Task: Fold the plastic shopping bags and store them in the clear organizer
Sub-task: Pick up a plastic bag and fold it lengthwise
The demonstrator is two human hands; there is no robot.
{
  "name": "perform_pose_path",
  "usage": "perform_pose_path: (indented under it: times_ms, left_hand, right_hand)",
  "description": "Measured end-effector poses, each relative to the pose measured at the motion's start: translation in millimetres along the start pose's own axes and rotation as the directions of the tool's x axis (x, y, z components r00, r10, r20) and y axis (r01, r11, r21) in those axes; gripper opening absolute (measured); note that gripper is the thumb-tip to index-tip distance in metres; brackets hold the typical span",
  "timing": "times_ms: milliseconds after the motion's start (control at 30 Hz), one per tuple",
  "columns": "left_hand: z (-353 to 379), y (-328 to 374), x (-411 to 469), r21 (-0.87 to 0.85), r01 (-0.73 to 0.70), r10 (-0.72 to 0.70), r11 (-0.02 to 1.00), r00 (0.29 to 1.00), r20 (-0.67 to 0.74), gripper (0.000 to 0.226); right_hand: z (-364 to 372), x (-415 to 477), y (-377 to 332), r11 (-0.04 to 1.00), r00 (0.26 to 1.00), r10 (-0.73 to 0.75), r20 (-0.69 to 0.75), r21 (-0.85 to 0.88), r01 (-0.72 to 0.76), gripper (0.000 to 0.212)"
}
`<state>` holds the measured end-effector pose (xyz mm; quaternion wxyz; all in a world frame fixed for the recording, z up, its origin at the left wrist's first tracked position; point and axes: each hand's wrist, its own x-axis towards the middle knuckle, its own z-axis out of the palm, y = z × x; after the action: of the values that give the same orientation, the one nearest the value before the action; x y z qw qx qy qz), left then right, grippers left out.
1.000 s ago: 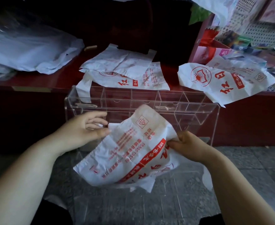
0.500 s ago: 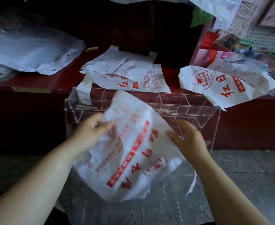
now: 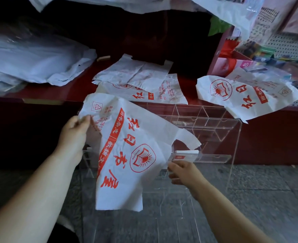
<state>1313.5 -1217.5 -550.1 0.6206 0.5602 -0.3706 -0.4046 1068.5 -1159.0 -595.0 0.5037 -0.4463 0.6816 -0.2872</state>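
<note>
A white shopping bag with red print [image 3: 127,155] hangs spread out in front of the clear organizer [image 3: 206,123]. My left hand [image 3: 74,132] pinches its upper left corner. My right hand [image 3: 183,172] pinches its right edge just below the handle cut-out. The bag's lower part dangles free. A folded white bag [image 3: 185,153] sits in a lower compartment of the organizer. More printed bags lie on the red counter: a flat pile [image 3: 141,85] behind the organizer and another bag [image 3: 246,95] draped over the counter edge at right.
The red counter [image 3: 39,95] runs along the back, with a heap of pale plastic sheeting [image 3: 30,62] at left. Shelves with stationery and a pegboard [image 3: 271,41] stand at right. Grey stone floor [image 3: 258,199] lies below.
The bag has been unfolded and turned; my left hand rose with one corner while my right hand dropped lower to the edge by the handle.
</note>
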Motion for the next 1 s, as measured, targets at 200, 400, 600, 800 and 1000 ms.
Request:
perform_pose_path:
  times_ms: [200, 400, 600, 800, 1000]
  left_hand:
    - [6.0, 5.4, -7.9, -0.071, 0.050, -0.049, 0.996, 0.998, 0.027, 0.022]
    - [0.3, 24.2, -9.5, -0.154, -0.065, 0.071, 0.986, 0.997, 0.036, 0.029]
    - [-1.7, 17.8, -18.1, 0.043, -0.037, 0.029, 0.998, 0.983, 0.180, 0.026]
    - [-0.9, 7.9, -19.0, 0.097, 0.076, -0.098, 0.992, 0.963, 0.250, 0.022]
    - [-12.1, 7.0, -17.0, 0.185, 0.126, -0.180, 0.975, 0.934, 0.309, 0.020]
  right_hand:
    - [10.3, -1.3, -3.1, 0.990, 1.000, 0.012, 0.022, 0.142, -0.015, 0.024]
    - [-16.8, -4.7, -26.2, 0.890, 0.947, -0.229, -0.227, 0.346, 0.298, 0.028]
    - [-48.6, -7.1, -28.7, 0.818, 0.910, -0.203, -0.361, 0.449, 0.360, 0.027]
    - [-50.9, -14.3, -23.0, 0.929, 0.988, -0.136, 0.074, 0.357, 0.101, 0.009]
    - [-57.3, -15.0, -22.3, 0.887, 0.996, -0.084, 0.010, 0.457, 0.070, 0.017]
